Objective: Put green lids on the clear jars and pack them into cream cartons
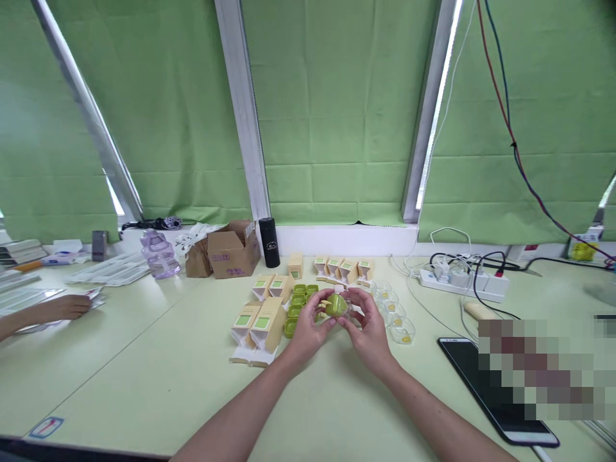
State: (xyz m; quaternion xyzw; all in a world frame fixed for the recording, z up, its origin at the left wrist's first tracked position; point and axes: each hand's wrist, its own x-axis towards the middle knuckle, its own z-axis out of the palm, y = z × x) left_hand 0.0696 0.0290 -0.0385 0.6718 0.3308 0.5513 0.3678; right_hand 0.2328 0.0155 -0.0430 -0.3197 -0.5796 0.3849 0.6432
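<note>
Over the middle of the table, my left hand (312,326) and my right hand (368,327) meet around a small green plastic case (335,305). Fingers of both hands are curled onto it, and a clear part shows beside the right fingertips. Just behind my left hand sit several green trays (298,299) in rows. Clear plastic covers (395,314) with yellow spots are lined up to the right of my right hand. Cream cardboard boxes (268,319) with open flaps lie left of the trays, and more cream boxes (344,269) stand behind my hands.
A phone (491,385) lies at the right, near a white power strip (464,285) with tangled cables. Along the back stand a black bottle (269,242), a brown carton (233,251) and a purple jug (160,255). At the left, another person's hand (67,308) rests on papers.
</note>
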